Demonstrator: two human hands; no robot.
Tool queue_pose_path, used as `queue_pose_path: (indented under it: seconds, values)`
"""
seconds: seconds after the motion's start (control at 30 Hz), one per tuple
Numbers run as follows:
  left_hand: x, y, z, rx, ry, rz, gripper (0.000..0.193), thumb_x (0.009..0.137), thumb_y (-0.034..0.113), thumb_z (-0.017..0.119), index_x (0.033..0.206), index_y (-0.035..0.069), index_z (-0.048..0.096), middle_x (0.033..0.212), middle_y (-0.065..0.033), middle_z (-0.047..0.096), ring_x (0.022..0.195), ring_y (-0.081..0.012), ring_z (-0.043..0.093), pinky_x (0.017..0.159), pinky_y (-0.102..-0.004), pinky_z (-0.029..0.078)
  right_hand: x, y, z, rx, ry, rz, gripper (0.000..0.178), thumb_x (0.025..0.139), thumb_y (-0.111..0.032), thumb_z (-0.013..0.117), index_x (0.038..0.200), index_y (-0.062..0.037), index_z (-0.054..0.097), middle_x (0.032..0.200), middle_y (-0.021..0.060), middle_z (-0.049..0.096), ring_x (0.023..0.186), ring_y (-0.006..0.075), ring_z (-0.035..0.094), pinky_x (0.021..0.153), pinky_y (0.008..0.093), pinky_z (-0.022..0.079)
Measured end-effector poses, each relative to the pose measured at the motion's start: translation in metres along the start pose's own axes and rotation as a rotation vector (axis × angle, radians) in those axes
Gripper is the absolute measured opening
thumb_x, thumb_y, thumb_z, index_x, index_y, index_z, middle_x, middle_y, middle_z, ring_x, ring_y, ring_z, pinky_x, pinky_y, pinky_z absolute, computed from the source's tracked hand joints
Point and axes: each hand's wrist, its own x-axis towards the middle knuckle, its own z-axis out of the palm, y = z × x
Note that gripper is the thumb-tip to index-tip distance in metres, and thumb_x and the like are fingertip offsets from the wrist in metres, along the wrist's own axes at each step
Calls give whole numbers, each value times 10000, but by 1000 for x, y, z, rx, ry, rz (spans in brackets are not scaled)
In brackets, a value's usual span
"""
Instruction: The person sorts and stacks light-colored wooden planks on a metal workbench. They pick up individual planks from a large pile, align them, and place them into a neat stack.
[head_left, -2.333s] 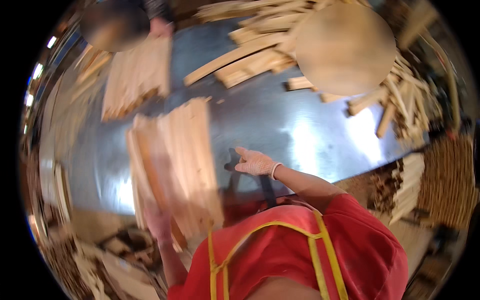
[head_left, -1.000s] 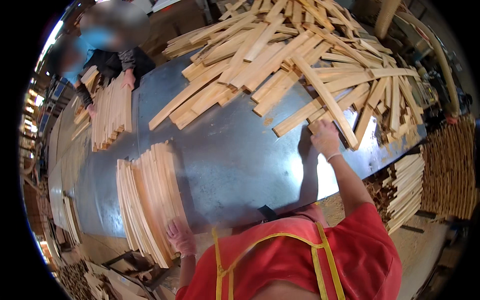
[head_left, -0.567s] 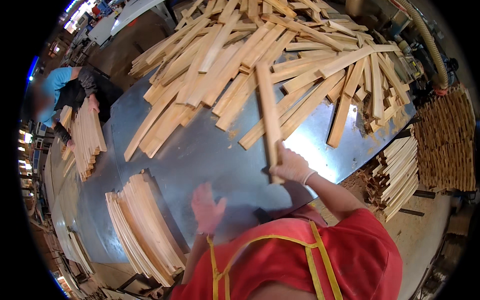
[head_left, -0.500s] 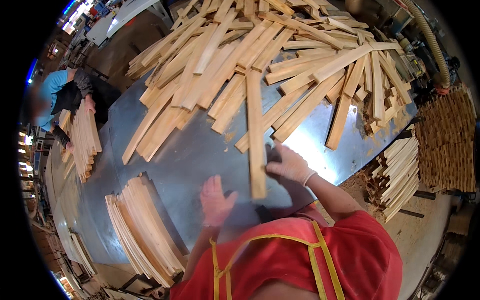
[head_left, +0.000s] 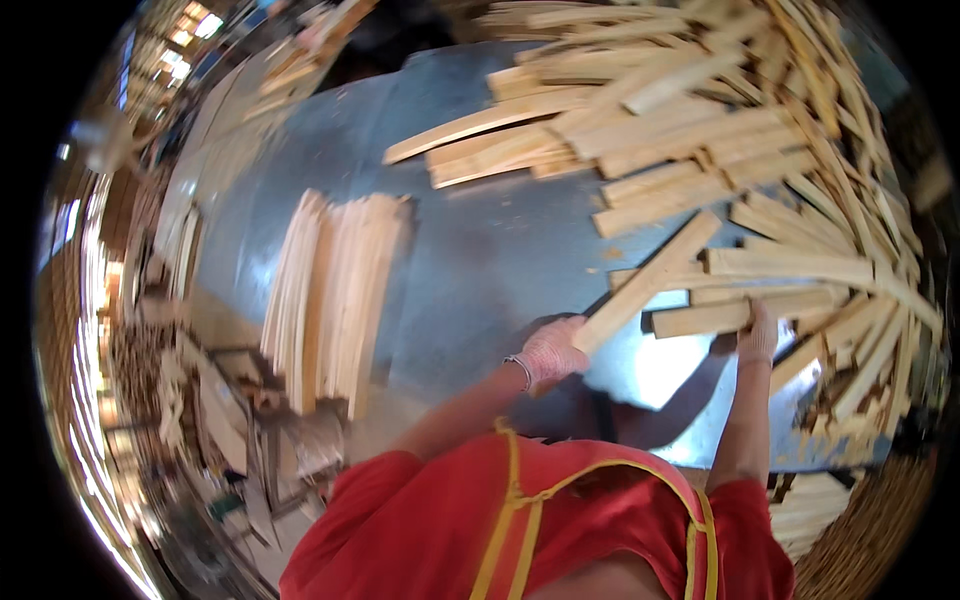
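Observation:
My left hand [head_left: 556, 350], in a pale work glove, is closed round the near end of a wooden slat [head_left: 655, 278]. That slat slants away to the right, its far end over other slats at the edge of the heap. Farther right, my gloved right hand [head_left: 758, 338] grips another wooden slat [head_left: 695, 319], which lies nearly crosswise at the heap's near side. Its fingertips are partly hidden behind the wood. A large loose heap of slats [head_left: 700, 135] covers the far and right parts of the metal-topped table [head_left: 470, 270].
Left of my left arm, a neat row of slats [head_left: 345, 270] lies at the table's edge. Beyond it, at the far left, a person's blurred hand [head_left: 315, 38] is beside more slats [head_left: 285, 85]. Stacked wood [head_left: 815, 510] stands low at the right.
The view has swung left. My left hand, open before, now holds a slat's near end. My right hand has moved from beside that slat to another one at the heap's right.

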Motion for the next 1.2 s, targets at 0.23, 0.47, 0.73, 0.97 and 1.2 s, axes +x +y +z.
queue_pose_path:
  seconds: [0.23,0.47,0.73,0.97,1.2]
  values:
    - [-144,-113,-20,-240,673,-201,256,828,232,725,1042,94,751,1052,-184,710,998,-396,680,900,-485,536,-192,97,56,-116,-409,411,201,943,-105,778,1098,-132,653,954,16,676,779,180,652,590,310,527]
    - [-249,-297,-63,959,1009,-471,509,843,246,702,1350,228,667,1387,-106,609,1286,-317,563,1012,-539,479,-287,160,121,-182,-482,595,255,923,-79,794,1115,-96,627,988,56,705,819,217,668,596,345,511]
    - [-137,-98,-34,509,265,-60,643,929,388,668,1489,96,545,1467,-154,603,1277,-357,614,1067,-500,488,-352,170,177,-632,-771,483,265,968,-295,736,1061,-53,679,832,55,653,625,123,515,555,284,423]
    - [-149,-151,-39,223,446,-86,512,916,261,671,1403,106,630,1358,-147,651,1298,-355,601,1086,-496,488,-260,93,160,-506,-832,298,389,945,-244,753,1255,-18,685,961,29,688,815,101,578,700,262,493]
    - [-174,-230,-118,883,731,-512,745,853,248,776,1524,84,496,1448,-158,562,1408,-370,483,1154,-498,413,-35,-37,147,-1249,-325,-886,655,920,-409,700,1460,-55,587,1402,232,651,1307,402,616,1111,451,481]
